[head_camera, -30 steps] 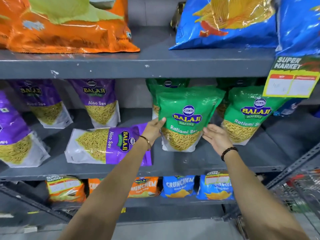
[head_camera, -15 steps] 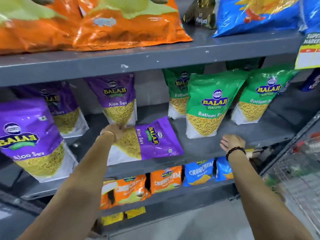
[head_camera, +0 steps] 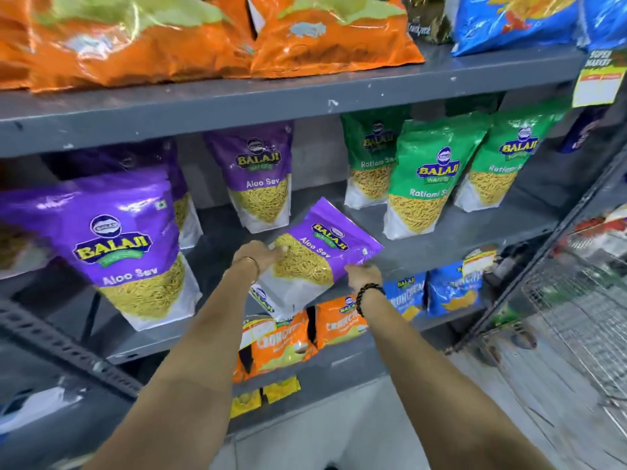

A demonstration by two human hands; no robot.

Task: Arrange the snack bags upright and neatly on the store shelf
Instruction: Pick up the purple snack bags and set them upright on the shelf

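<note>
A purple Aloo Sev bag [head_camera: 319, 256] is tilted, lifted off the grey middle shelf [head_camera: 424, 245], top corner pointing up and right. My left hand [head_camera: 256, 257] grips its left edge and my right hand [head_camera: 364, 274] holds its lower right edge. Other purple Aloo Sev bags stand upright: a large near one [head_camera: 132, 245] at left and one [head_camera: 259, 184] at the back. Three green Ratlami Sev bags stand upright to the right, the front one [head_camera: 431, 178] in the middle of them.
Orange bags [head_camera: 305, 35] and blue bags [head_camera: 509, 22] lie on the top shelf. Small orange [head_camera: 339, 322] and blue [head_camera: 451, 290] Crunchem packs line the lower shelf. A price tag [head_camera: 600, 79] hangs at upper right. A wire cart [head_camera: 576, 300] stands at right.
Both hands left the green Ratlami Sev bag, which stays upright. They moved left to the lying purple Aloo Sev bag, took hold of it and raised it off the shelf.
</note>
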